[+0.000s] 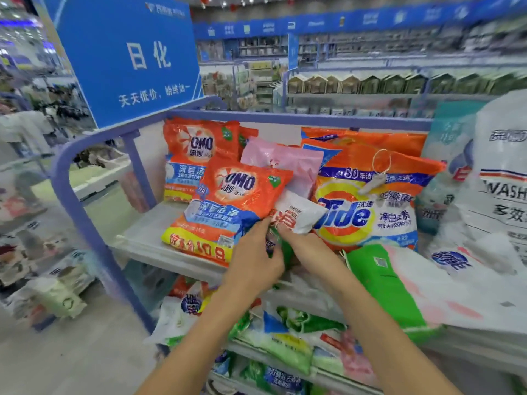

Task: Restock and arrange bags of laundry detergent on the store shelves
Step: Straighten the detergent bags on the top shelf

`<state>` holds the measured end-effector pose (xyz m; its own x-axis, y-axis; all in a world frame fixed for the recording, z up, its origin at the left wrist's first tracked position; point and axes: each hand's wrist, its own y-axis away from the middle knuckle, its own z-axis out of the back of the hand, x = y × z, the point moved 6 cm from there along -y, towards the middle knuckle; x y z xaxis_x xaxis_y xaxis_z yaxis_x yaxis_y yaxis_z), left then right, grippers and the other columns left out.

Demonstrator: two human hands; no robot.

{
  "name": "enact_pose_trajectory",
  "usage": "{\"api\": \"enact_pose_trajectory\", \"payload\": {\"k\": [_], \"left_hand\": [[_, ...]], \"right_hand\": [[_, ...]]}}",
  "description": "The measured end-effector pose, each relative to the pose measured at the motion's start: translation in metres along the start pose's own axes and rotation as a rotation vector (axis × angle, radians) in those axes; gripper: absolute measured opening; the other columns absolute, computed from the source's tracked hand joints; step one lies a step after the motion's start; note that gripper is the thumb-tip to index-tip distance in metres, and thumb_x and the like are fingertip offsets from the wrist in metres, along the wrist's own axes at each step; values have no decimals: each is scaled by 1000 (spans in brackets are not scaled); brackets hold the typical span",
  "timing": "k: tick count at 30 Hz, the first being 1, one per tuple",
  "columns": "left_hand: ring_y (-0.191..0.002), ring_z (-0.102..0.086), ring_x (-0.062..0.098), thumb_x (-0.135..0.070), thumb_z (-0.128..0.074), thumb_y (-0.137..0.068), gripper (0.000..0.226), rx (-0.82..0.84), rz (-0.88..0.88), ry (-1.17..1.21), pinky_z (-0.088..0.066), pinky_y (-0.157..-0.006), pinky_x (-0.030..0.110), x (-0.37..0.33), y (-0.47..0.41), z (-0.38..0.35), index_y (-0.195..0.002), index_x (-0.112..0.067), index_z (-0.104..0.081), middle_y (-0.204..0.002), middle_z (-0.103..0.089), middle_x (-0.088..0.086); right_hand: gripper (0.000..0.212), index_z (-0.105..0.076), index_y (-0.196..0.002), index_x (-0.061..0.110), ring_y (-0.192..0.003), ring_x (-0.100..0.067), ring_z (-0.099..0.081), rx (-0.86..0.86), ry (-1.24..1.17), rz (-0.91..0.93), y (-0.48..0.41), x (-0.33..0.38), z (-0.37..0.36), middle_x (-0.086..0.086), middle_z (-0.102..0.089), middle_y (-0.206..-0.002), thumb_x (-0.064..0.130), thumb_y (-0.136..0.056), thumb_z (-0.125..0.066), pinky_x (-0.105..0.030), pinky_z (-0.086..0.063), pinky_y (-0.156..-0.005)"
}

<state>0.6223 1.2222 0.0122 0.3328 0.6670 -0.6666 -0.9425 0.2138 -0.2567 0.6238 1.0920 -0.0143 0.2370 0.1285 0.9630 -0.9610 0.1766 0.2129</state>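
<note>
Both hands meet at the front of the top shelf point(148, 238) on a small white detergent bag point(296, 213) with red lettering and a green lower part. My left hand point(253, 258) grips its left edge, my right hand point(302, 246) holds its lower right. The bag lies tilted between an orange OMO bag point(228, 206) on the left and a big orange Tide bag point(368, 201) on the right. A second OMO bag point(196, 155) stands behind, with a pink bag point(282, 161) beside it.
A green and white bag point(399, 283) lies flat at the shelf's right front. Tall white bags point(502, 178) stand at far right. Lower shelves point(285, 337) hold several mixed bags. A blue sign point(128, 52) rises above the purple frame point(82, 212). Aisle floor lies left.
</note>
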Motion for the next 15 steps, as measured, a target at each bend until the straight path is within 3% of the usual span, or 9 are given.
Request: {"api": "enact_pose_trajectory", "payload": {"k": [3,6,9,12,15], "left_hand": [[-120,-58,18,-29,-69,-92,55,12,7,10,-31,-82,13,16,-6,11,-142,-18,-51,-125,-61,-7],[-123,-56,17,-38,-72,-90,63,18,8,11,-28,-85,12,28,-11,17,-145,-17,-49,-134,-60,-1],[-127,-54,17,-46,-69,-91,67,8,26,35,-35,-93,19,34,-15,22,-148,-17,-46,-140,-57,0],[-127,-51,12,-48,-65,-94,66,2,41,69,-34,-95,17,34,-15,24,-149,-18,-45,-139,-56,-7],[-106,-45,-2,-50,-63,-95,60,26,49,153,-34,-76,4,25,-13,26,-145,-22,-48,-106,-46,-31]], "right_hand": [[33,-69,-119,20,-100,-20,-74,-97,-196,-11,-10,-2,-8,1,-78,-108,35,-90,-74,-45,-57,-97],[41,-68,-121,21,-103,-21,-73,-217,-136,47,-17,-7,-9,3,-77,-111,32,-83,-76,-50,-56,-99],[26,-65,-119,23,-103,-19,-72,-283,-52,82,-15,-5,-8,4,-75,-114,25,-93,-71,-49,-56,-97],[22,-63,-122,20,-100,-16,-71,-319,-17,158,-6,6,-7,3,-74,-116,20,-100,-63,-45,-58,-90],[22,-62,-123,15,-96,-13,-68,-364,-6,242,12,22,6,4,-70,-116,24,-103,-59,-32,-55,-76]]}}
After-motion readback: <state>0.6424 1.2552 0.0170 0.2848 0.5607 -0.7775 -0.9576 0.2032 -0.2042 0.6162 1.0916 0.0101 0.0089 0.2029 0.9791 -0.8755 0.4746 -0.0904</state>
